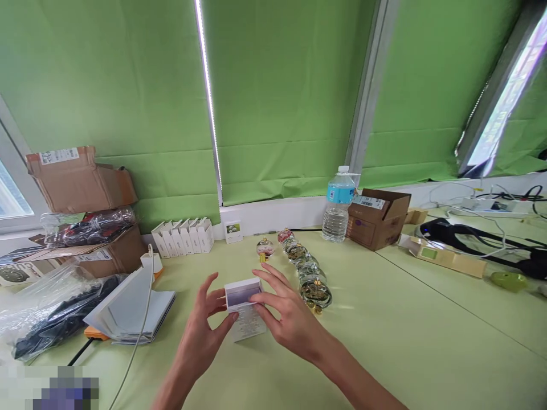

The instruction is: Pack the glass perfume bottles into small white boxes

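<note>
A small white carton (249, 323) with fine print on its front stands on the table, its top open and a greyish interior showing. My left hand (205, 322) grips the carton's left side, thumb at the front edge and fingers behind. At the top right edge, my right hand (284, 310) pinches the carton's flap between thumb and fingers. Just beyond the hands sits a round glass bottle (265, 248) with a gold-coloured cap. A row of similar glass bottles (315, 291) runs back from beside my right hand; their gold parts catch light.
Several white cartons (182, 238) line up at the back left, near a small picture card (233, 231). A water bottle (338, 208) and a cardboard box (376, 219) stand at the back right. Papers (132, 307), a cable and stacked boxes (85, 185) occupy the left.
</note>
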`<action>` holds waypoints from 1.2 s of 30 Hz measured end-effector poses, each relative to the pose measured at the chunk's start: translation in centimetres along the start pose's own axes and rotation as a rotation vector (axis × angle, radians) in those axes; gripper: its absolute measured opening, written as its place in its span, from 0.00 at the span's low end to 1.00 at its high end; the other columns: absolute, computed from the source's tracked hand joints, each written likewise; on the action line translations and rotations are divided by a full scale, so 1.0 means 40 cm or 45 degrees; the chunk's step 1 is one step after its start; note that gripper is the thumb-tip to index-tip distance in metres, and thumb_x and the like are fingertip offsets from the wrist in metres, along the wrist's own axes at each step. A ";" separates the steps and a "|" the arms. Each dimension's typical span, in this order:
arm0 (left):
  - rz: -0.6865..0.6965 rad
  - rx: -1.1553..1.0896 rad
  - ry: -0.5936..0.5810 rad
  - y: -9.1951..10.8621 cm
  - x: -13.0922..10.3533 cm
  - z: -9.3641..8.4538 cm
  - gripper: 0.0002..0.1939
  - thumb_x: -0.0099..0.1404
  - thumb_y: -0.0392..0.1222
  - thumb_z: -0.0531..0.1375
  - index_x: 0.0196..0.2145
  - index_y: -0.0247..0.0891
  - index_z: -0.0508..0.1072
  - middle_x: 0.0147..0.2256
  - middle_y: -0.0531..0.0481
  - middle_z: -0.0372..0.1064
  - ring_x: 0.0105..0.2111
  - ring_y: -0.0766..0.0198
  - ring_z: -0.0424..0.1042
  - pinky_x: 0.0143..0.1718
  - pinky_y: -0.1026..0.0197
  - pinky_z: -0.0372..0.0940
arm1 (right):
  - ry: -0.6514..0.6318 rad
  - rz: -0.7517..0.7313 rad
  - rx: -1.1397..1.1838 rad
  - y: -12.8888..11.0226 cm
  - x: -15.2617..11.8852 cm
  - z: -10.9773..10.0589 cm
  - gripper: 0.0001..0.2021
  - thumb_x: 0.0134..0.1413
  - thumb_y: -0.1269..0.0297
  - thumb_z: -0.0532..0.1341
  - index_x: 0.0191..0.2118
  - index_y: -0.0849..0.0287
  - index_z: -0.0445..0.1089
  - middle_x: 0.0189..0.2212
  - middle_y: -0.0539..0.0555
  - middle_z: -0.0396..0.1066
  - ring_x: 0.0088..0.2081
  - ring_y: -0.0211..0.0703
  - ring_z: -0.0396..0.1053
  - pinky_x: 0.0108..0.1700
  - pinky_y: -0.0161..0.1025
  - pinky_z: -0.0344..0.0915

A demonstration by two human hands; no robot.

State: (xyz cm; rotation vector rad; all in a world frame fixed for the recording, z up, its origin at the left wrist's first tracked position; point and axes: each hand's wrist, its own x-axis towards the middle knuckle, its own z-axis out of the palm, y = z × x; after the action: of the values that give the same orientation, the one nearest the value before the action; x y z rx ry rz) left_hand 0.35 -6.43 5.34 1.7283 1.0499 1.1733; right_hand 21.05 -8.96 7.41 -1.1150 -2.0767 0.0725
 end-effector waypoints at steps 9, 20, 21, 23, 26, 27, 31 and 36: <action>-0.084 0.198 -0.164 -0.054 0.017 -0.002 0.17 0.59 0.44 0.60 0.47 0.42 0.70 0.46 0.46 0.75 0.47 0.55 0.73 0.49 0.54 0.66 | 0.208 0.083 0.055 -0.014 0.001 0.001 0.15 0.61 0.62 0.54 0.52 0.54 0.67 0.59 0.55 0.58 0.64 0.50 0.48 0.62 0.51 0.55; -0.102 0.351 0.125 -0.153 0.067 -0.079 0.22 0.62 0.49 0.57 0.52 0.41 0.65 0.51 0.45 0.72 0.49 0.54 0.72 0.50 0.51 0.66 | -0.104 0.425 0.028 0.024 -0.019 0.077 0.13 0.58 0.64 0.54 0.47 0.56 0.69 0.51 0.57 0.66 0.49 0.49 0.67 0.51 0.46 0.64; -0.097 0.339 0.123 -0.160 0.070 -0.080 0.22 0.62 0.49 0.57 0.52 0.42 0.65 0.51 0.45 0.72 0.49 0.54 0.72 0.51 0.51 0.66 | -0.107 0.423 0.034 0.024 -0.021 0.082 0.13 0.58 0.64 0.54 0.47 0.56 0.69 0.51 0.57 0.66 0.49 0.49 0.67 0.53 0.46 0.63; -0.087 0.301 0.111 -0.175 0.077 -0.080 0.24 0.62 0.49 0.56 0.54 0.42 0.63 0.51 0.45 0.71 0.50 0.54 0.72 0.51 0.52 0.66 | -0.088 0.420 0.066 0.030 -0.025 0.094 0.14 0.57 0.65 0.55 0.48 0.56 0.69 0.50 0.56 0.66 0.51 0.49 0.65 0.54 0.46 0.61; -0.073 0.219 0.102 -0.198 0.087 -0.077 0.28 0.62 0.50 0.56 0.58 0.41 0.59 0.53 0.44 0.70 0.52 0.55 0.70 0.52 0.52 0.66 | 0.007 0.445 0.129 0.061 -0.024 0.122 0.17 0.54 0.66 0.56 0.51 0.57 0.67 0.51 0.56 0.66 0.54 0.49 0.62 0.56 0.45 0.59; -0.073 0.198 0.100 -0.204 0.089 -0.075 0.29 0.62 0.50 0.56 0.59 0.41 0.58 0.53 0.44 0.69 0.52 0.55 0.70 0.53 0.52 0.65 | 0.060 0.470 0.143 0.078 -0.020 0.133 0.19 0.54 0.66 0.56 0.53 0.58 0.65 0.52 0.57 0.65 0.55 0.50 0.60 0.57 0.45 0.58; -0.102 0.165 0.099 -0.214 0.093 -0.071 0.31 0.61 0.50 0.57 0.60 0.39 0.57 0.54 0.41 0.69 0.52 0.55 0.70 0.54 0.52 0.64 | 0.314 0.614 0.082 0.165 0.032 0.179 0.29 0.52 0.61 0.58 0.60 0.61 0.54 0.57 0.59 0.60 0.59 0.53 0.55 0.58 0.48 0.56; -0.109 0.150 0.138 -0.212 0.091 -0.072 0.31 0.61 0.50 0.57 0.59 0.40 0.58 0.52 0.42 0.71 0.51 0.54 0.71 0.53 0.51 0.64 | 0.497 0.789 -0.141 0.270 0.143 0.219 0.38 0.48 0.54 0.61 0.63 0.63 0.48 0.58 0.63 0.57 0.61 0.57 0.51 0.58 0.49 0.54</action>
State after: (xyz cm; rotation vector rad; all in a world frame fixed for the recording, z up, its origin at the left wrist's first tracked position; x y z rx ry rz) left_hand -3.26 0.35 -0.53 1.7065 1.2684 1.1824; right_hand 20.96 4.40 0.54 -1.6592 -1.3554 0.0360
